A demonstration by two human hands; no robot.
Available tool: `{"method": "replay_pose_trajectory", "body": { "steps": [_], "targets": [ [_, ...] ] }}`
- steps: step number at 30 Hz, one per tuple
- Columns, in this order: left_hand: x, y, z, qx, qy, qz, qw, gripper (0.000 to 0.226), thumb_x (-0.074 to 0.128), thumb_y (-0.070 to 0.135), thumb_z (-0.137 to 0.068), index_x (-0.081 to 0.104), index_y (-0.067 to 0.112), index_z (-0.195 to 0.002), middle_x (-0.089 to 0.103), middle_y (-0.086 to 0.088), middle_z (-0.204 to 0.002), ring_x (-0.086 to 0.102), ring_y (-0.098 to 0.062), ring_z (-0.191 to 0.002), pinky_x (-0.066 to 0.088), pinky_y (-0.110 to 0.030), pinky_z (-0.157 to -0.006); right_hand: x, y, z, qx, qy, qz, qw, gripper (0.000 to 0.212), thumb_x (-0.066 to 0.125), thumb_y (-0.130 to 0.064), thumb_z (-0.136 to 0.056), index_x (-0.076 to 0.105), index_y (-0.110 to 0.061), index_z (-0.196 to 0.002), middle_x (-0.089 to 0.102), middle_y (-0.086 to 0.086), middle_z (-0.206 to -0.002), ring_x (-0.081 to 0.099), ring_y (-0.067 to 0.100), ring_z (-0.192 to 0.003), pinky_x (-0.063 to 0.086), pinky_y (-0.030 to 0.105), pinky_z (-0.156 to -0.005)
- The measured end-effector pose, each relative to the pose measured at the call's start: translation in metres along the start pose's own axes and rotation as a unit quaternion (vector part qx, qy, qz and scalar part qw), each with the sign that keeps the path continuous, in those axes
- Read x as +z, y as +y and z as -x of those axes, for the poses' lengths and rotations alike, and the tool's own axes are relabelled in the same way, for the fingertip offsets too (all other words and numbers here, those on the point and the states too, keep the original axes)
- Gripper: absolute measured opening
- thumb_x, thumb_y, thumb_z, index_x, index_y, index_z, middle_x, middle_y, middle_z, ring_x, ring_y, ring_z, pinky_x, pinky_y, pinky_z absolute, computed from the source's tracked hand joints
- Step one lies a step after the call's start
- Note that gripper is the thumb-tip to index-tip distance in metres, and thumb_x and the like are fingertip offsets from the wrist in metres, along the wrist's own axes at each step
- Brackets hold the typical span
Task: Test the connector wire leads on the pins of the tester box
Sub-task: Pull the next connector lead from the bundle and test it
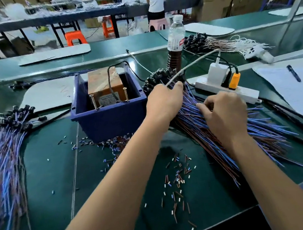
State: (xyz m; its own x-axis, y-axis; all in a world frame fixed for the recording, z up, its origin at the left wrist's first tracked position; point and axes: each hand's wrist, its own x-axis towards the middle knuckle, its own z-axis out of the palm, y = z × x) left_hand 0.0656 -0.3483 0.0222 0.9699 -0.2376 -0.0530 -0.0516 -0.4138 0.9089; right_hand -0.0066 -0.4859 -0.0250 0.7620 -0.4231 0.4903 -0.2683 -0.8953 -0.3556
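The tester box (pixel 105 88), orange-brown, sits inside a blue plastic bin (pixel 110 119) with two upright screw pins (pixel 125 93) at its front. To its right lies a big bundle of blue and brown wire leads (pixel 261 131) with black connectors (pixel 159 76) at the far end. My left hand (pixel 164 102) reaches into the bundle near the connector end, fingers curled among the wires. My right hand (pixel 223 113) pinches at wires in the middle of the bundle. A second bundle of leads (pixel 3 158) lies at the left.
Cut bits of wire insulation (pixel 177 177) litter the green mat. A white power strip (pixel 226 90) with plugs lies behind the bundle, a water bottle (pixel 176 37) beyond it. Paper with a pen (pixel 293 73) is at right. A person stands far behind.
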Motion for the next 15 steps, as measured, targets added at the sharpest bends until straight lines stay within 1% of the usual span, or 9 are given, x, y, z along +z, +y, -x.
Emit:
{"method": "replay_pose_trajectory", "body": {
  "steps": [2, 4, 6, 8, 10, 11, 12, 13, 15],
  "targets": [
    [-0.015, -0.007, 0.021, 0.03, -0.044, 0.05, 0.997, 0.043, 0.053, 0.046, -0.104, 0.057, 0.013, -0.076, 0.051, -0.001, -0.059, 0.042, -0.019, -0.05, 0.037, -0.029, -0.058, 0.0, -0.003, 0.003, 0.017, 0.012, 0.003, 1.0, 0.027, 0.072, -0.04, -0.094, 0.082, -0.015, -0.093, 0.069, 0.013, -0.089, 0.062, 0.039, -0.091, 0.052, 0.048, -0.081],
    [-0.036, -0.018, 0.04, 0.083, -0.034, 0.102, 0.991, 0.045, 0.055, 0.043, -0.104, 0.055, 0.016, -0.067, 0.046, 0.004, -0.05, 0.037, -0.012, -0.042, 0.032, -0.026, -0.05, -0.002, -0.013, 0.008, 0.019, 0.062, -0.023, 0.998, 0.023, 0.072, -0.033, -0.094, 0.08, -0.013, -0.102, 0.07, 0.015, -0.096, 0.061, 0.041, -0.095, 0.051, 0.051, -0.085],
    [-0.06, -0.031, 0.051, 0.135, 0.041, 0.153, 0.978, 0.044, 0.057, 0.041, -0.1, 0.054, 0.016, -0.064, 0.042, 0.004, -0.05, 0.034, -0.012, -0.045, 0.028, -0.031, -0.05, -0.006, -0.035, 0.014, -0.019, 0.152, -0.083, 0.985, 0.019, 0.068, -0.025, -0.096, 0.077, -0.01, -0.103, 0.07, 0.016, -0.095, 0.061, 0.041, -0.092, 0.049, 0.052, -0.085],
    [-0.086, -0.045, 0.057, 0.152, 0.134, 0.188, 0.961, 0.043, 0.057, 0.04, -0.095, 0.051, 0.01, -0.065, 0.04, 0.004, -0.052, 0.032, -0.015, -0.049, 0.025, -0.033, -0.051, -0.011, -0.074, 0.022, -0.099, 0.228, -0.157, 0.956, 0.015, 0.064, -0.019, -0.099, 0.074, -0.008, -0.1, 0.07, 0.014, -0.09, 0.062, 0.038, -0.086, 0.049, 0.048, -0.08],
    [-0.115, -0.063, 0.059, 0.138, 0.223, 0.16, 0.952, 0.039, 0.056, 0.039, -0.094, 0.052, 0.014, -0.064, 0.045, 0.006, -0.054, 0.038, -0.016, -0.053, 0.031, -0.034, -0.053, -0.011, -0.125, 0.037, -0.188, 0.243, -0.243, 0.92, 0.012, 0.063, -0.014, -0.1, 0.072, -0.007, -0.097, 0.07, 0.011, -0.088, 0.062, 0.033, -0.082, 0.047, 0.043, -0.077],
    [-0.13, -0.074, 0.06, 0.122, 0.265, 0.125, 0.948, 0.038, 0.057, 0.038, -0.094, 0.052, 0.016, -0.062, 0.05, 0.007, -0.055, 0.043, -0.016, -0.055, 0.037, -0.035, -0.055, -0.01, -0.152, 0.045, -0.225, 0.224, -0.28, 0.906, 0.01, 0.064, -0.012, -0.099, 0.072, -0.007, -0.096, 0.071, 0.009, -0.087, 0.063, 0.029, -0.081, 0.047, 0.039, -0.076],
    [-0.145, -0.086, 0.06, 0.101, 0.309, 0.085, 0.942, 0.039, 0.058, 0.036, -0.095, 0.053, 0.017, -0.062, 0.053, 0.008, -0.056, 0.048, -0.016, -0.056, 0.04, -0.035, -0.058, -0.008, -0.177, 0.054, -0.25, 0.183, -0.306, 0.9, 0.008, 0.066, -0.012, -0.098, 0.072, -0.008, -0.094, 0.072, 0.006, -0.086, 0.065, 0.025, -0.078, 0.048, 0.035, -0.074],
    [-0.162, -0.099, 0.061, 0.078, 0.358, 0.041, 0.929, 0.039, 0.059, 0.034, -0.097, 0.053, 0.018, -0.062, 0.054, 0.009, -0.057, 0.05, -0.015, -0.058, 0.038, -0.034, -0.059, -0.004, -0.202, 0.061, -0.259, 0.112, -0.318, 0.905, 0.008, 0.067, -0.016, -0.097, 0.073, -0.011, -0.094, 0.073, 0.003, -0.083, 0.066, 0.022, -0.076, 0.051, 0.032, -0.072],
    [-0.196, -0.126, 0.062, 0.02, 0.458, -0.047, 0.888, 0.037, 0.059, 0.032, -0.098, 0.053, 0.018, -0.065, 0.056, 0.006, -0.062, 0.056, -0.022, -0.066, 0.032, -0.033, -0.062, 0.014, -0.245, 0.067, -0.234, -0.118, -0.269, 0.927, 0.013, 0.07, -0.03, -0.095, 0.074, -0.017, -0.096, 0.075, 0.002, -0.086, 0.07, 0.025, -0.081, 0.058, 0.036, -0.075]
  ]
}}
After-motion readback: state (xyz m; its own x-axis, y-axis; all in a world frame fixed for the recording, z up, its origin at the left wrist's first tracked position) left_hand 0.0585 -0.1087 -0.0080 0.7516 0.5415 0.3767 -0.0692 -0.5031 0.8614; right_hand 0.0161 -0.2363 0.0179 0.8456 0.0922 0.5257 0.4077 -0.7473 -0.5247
